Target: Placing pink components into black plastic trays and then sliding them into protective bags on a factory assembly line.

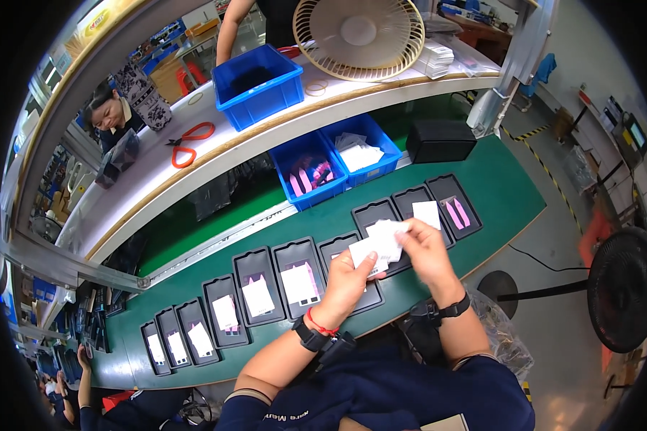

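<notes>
My left hand holds a fanned stack of white cards over the row of black trays. The fingers of my right hand pinch white card at the stack's upper right; I cannot tell whether it is one card or more. Several shallow black trays stand side by side along the green table. White cards lie in most of them, some over pink pieces. In the rightmost tray, two pink strips show with no card on top. My hands partly hide the trays below them.
Two blue bins behind the trays hold pink pieces and white packets, beside a black box. On the shelf above are a blue bin, red-handled scissors and a fan. A black fan stands right. Other people are nearby.
</notes>
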### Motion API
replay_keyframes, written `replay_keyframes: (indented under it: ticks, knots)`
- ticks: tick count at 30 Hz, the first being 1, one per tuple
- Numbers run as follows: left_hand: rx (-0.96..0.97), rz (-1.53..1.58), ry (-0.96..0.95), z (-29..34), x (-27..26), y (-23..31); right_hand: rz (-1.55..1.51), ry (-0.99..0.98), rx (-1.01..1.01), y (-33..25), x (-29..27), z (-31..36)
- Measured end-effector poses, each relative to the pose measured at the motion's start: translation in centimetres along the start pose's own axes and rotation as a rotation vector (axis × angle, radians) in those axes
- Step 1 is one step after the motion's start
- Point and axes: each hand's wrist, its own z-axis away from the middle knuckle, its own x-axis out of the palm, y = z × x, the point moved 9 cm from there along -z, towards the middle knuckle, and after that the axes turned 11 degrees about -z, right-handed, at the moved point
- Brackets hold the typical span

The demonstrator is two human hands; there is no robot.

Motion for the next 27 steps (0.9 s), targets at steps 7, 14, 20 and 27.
replay_keyframes:
  ticks: [7,14,20,27]
  knots:
    - [0.169,-0.324,0.111,-5.1,-3.1,7.5,0.344,0.329,-0.164,-5.7,-14.8,-3.9]
    - [0.4,-0.819,0.46,-14.1,-4.1,12.7,1.193,0.415,-0.222,-6.4,-15.3,-3.3]
    - [0.32,-1.163,0.612,-17.7,-3.7,11.1,1.434,0.192,0.022,-3.0,-10.1,-2.5]
    - [0.463,-1.444,0.648,-18.8,-2.9,10.6,1.516,0.034,-0.045,-1.5,-8.8,-2.7]
